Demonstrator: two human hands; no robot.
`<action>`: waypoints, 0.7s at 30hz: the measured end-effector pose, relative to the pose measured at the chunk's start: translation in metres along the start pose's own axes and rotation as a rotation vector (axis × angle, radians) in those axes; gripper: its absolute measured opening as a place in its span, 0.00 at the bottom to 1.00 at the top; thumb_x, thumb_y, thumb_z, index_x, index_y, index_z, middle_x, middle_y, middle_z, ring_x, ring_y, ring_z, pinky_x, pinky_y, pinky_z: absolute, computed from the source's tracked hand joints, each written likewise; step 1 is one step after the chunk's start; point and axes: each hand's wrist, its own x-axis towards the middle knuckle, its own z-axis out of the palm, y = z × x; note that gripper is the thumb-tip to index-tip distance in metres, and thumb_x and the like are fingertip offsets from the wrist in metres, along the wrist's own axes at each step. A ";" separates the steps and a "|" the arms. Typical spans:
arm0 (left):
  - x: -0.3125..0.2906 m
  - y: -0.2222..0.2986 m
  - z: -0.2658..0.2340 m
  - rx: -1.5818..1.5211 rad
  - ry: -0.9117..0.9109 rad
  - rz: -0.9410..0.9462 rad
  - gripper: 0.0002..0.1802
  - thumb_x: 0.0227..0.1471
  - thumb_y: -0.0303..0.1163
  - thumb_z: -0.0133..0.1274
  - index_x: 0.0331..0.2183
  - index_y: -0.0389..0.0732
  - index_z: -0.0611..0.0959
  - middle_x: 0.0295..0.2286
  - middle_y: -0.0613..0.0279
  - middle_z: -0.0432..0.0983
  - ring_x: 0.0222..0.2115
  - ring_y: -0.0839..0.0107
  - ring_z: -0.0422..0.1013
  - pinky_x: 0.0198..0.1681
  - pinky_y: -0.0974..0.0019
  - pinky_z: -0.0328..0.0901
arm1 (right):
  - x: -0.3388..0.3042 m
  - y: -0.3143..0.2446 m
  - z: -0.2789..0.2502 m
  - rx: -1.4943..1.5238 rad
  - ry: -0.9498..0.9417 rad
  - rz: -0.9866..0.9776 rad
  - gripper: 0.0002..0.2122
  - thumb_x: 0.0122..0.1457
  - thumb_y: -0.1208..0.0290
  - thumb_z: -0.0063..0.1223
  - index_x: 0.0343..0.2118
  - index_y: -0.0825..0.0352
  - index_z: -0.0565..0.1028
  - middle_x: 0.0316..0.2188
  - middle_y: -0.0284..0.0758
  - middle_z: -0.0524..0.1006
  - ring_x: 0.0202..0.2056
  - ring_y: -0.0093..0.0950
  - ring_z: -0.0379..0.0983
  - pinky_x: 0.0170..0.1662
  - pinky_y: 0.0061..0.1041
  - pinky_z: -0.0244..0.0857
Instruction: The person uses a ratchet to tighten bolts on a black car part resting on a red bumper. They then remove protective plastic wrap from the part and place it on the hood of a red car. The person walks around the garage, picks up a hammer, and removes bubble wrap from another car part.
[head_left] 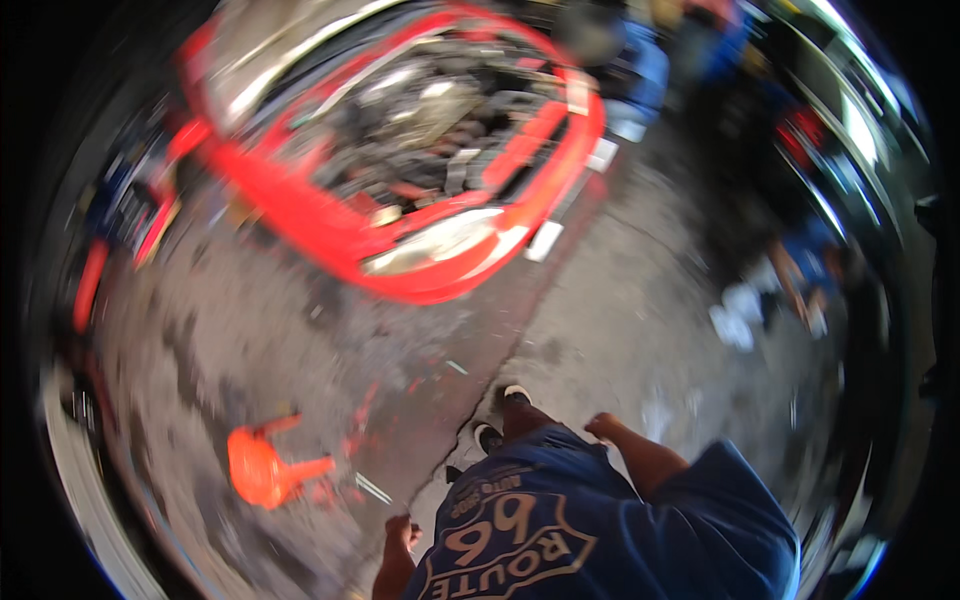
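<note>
My left hand (403,532) hangs low beside my body, its fingers curled in and nothing visible in them. Past it, thin pale strips (373,488) lie on the concrete floor, with an orange plastic stool (258,468) farther left. On the other side, my right hand (602,427) is held out from my hip over the floor; its fingers are smeared by motion. Neither hand touches anything that I can make out. Ahead of me stands a red car (400,282) with its hood raised, its engine (430,110) uncovered.
A person in blue (815,262) is low down at the right, near white items (738,315). Another person in blue (640,70) is beyond the car's front. Dark and red equipment (135,205) stands at the left. The concrete floor (600,300) is cracked and stained.
</note>
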 end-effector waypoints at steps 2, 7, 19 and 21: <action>-0.013 -0.016 0.019 -0.142 0.079 0.000 0.08 0.61 0.37 0.45 0.37 0.45 0.75 0.22 0.57 0.74 0.16 0.65 0.71 0.16 0.63 0.60 | 0.017 0.011 -0.053 0.295 -0.007 0.183 0.12 0.59 0.63 0.49 0.40 0.59 0.81 0.39 0.39 0.80 0.41 0.40 0.77 0.42 0.40 0.72; -0.026 -0.007 0.087 0.352 0.127 0.408 0.10 0.56 0.39 0.51 0.36 0.44 0.80 0.26 0.53 0.77 0.26 0.60 0.75 0.25 0.57 0.67 | 0.062 -0.077 -0.189 0.896 0.147 0.324 0.08 0.58 0.66 0.49 0.31 0.61 0.78 0.17 0.33 0.74 0.14 0.28 0.70 0.14 0.32 0.59; 0.035 0.095 0.041 0.574 0.100 0.352 0.14 0.52 0.38 0.55 0.39 0.43 0.83 0.32 0.54 0.82 0.31 0.60 0.80 0.35 0.55 0.74 | 0.148 -0.354 -0.268 0.433 -0.081 -0.443 0.17 0.60 0.63 0.55 0.47 0.68 0.76 0.30 0.36 0.80 0.24 0.25 0.78 0.23 0.26 0.69; 0.056 0.114 0.032 0.790 0.335 0.519 0.15 0.55 0.38 0.51 0.41 0.42 0.83 0.32 0.48 0.81 0.31 0.55 0.80 0.34 0.50 0.74 | 0.156 -0.359 -0.268 0.319 -0.087 -0.497 0.17 0.57 0.60 0.55 0.46 0.63 0.79 0.38 0.39 0.80 0.35 0.32 0.77 0.36 0.31 0.70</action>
